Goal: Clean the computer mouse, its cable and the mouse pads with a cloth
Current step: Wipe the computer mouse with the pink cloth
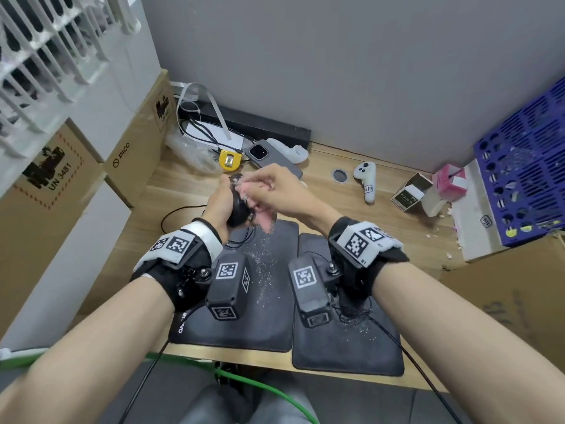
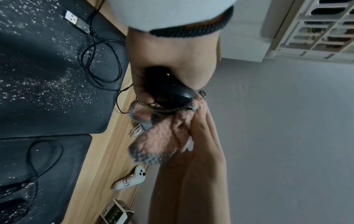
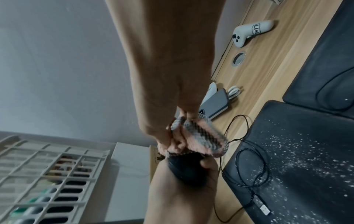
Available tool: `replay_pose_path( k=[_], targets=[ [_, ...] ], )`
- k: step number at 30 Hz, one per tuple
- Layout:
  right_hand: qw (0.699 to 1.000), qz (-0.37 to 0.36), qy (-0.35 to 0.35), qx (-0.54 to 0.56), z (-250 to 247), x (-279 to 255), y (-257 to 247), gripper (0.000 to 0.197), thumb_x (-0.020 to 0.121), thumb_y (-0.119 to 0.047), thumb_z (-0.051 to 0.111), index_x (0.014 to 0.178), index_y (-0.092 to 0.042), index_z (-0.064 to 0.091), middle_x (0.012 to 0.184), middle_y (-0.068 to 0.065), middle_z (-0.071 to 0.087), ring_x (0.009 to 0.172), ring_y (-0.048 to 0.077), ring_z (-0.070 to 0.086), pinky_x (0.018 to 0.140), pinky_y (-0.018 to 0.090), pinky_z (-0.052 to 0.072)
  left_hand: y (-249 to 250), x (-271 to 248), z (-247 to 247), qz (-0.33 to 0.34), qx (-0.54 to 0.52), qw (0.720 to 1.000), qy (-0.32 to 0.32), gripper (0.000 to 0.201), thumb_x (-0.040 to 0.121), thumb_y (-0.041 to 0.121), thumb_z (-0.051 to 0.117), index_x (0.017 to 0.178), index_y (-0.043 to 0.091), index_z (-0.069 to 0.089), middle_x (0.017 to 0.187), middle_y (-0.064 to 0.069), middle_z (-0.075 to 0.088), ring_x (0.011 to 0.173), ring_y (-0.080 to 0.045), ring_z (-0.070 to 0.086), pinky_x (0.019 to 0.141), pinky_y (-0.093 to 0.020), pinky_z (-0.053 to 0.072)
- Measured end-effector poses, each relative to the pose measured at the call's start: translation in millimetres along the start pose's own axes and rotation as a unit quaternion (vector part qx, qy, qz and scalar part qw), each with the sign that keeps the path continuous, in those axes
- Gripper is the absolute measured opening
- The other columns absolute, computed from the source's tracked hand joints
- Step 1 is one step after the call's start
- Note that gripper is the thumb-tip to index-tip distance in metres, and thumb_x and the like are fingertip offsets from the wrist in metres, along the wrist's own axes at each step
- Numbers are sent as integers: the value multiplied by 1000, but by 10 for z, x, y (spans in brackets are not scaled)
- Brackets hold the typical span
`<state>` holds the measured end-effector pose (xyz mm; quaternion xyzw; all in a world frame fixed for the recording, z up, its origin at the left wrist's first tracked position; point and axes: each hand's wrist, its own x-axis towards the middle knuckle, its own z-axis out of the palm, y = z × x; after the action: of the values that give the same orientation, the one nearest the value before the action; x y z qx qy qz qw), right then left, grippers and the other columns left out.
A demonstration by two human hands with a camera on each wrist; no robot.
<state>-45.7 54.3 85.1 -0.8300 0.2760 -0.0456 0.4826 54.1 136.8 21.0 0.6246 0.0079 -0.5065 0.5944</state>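
Mouse: black mouse (image 1: 237, 206) held up above the desk (image 1: 171, 191), over the far edge of the left pad.
Left hand: left hand (image 1: 217, 206) wraps round the mouse.
Right hand: right hand (image 1: 282, 191) pinches a pink cloth (image 1: 255, 203) against the mouse.
Cable: cable (image 2: 99, 60) loops across the left mouse pad (image 1: 266, 301), USB plug (image 2: 76, 22) lying on it.
Pads: left pad speckled with white crumbs; right mouse pad (image 1: 345, 353) just beside it.

The black mouse (image 1: 237, 206) is held up, pink cloth (image 1: 256, 206) against it; its cable (image 2: 99, 60) loops on the speckled, probably dusty, left mouse pad (image 1: 263, 289).
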Motion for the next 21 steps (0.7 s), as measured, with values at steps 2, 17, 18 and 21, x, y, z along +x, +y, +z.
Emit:
replay_pose_path(
  k=[2,17,18,21],
  targets=[
    [997,-48,-1,-65,2,-99,-5,20,83,-21,71,103,-18,72,98,-9,59,91,5,54,86,17,41,11,16,-9,-9,-27,1000,-13,57,98,58,26,111,15,61,92,-10,70,73,-21,68,52,-28,54],
    [989,60,134,-18,-42,113,20,20,83,-25,69,100,-16,64,100,4,68,97,21,62,89,40,50,-9,-144,183,51,46,996,-56,30,96,42,42,85,20,59,68,-2,58,51,-20,55,38,-18,36],
    [991,54,122,-24,-22,87,2,18,84,-25,68,99,-16,64,100,4,68,95,20,62,86,36,51,4,-125,173,43,31,997,-51,30,96,41,42,82,20,60,65,-1,59,49,-17,56,39,-18,37],
    [997,19,43,-69,34,-71,-76,16,83,-26,71,96,-17,68,94,-4,67,85,11,61,67,16,42,45,-83,103,3,-50,997,-60,33,97,29,37,78,16,61,64,0,64,49,-14,61,46,-18,48]
  ],
)
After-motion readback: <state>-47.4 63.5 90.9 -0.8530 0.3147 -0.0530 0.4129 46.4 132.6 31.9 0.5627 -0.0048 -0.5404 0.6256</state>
